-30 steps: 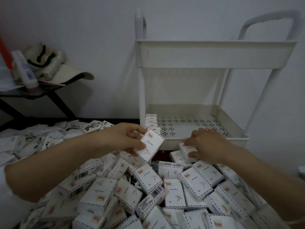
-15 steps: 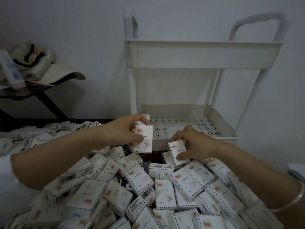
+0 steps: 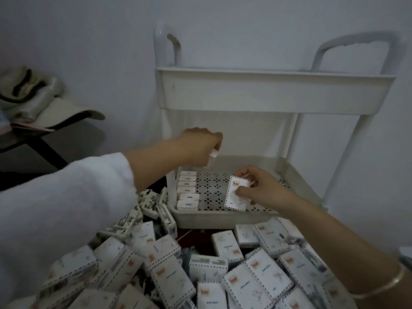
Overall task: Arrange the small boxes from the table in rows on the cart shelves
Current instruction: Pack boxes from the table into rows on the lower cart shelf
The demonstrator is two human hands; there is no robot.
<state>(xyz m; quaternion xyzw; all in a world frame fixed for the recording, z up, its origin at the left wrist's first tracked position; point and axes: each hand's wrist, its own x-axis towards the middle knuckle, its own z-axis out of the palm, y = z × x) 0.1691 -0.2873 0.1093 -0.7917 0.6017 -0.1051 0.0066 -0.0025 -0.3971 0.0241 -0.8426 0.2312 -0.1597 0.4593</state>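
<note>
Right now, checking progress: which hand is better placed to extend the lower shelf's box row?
Likely left: the left hand holds a box above the row, at its back; the right hand holds another box farther right.

A single head-worn view looks forward and down, close over the cart (image 3: 265, 217) and hands.

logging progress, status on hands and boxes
Left hand grips box above lower shelf. Right hand holds second box over it. One row along shelf's left wall. No obstruction seen.

Box row (image 3: 187, 190) on cart shelf (image 3: 223, 220)
</note>
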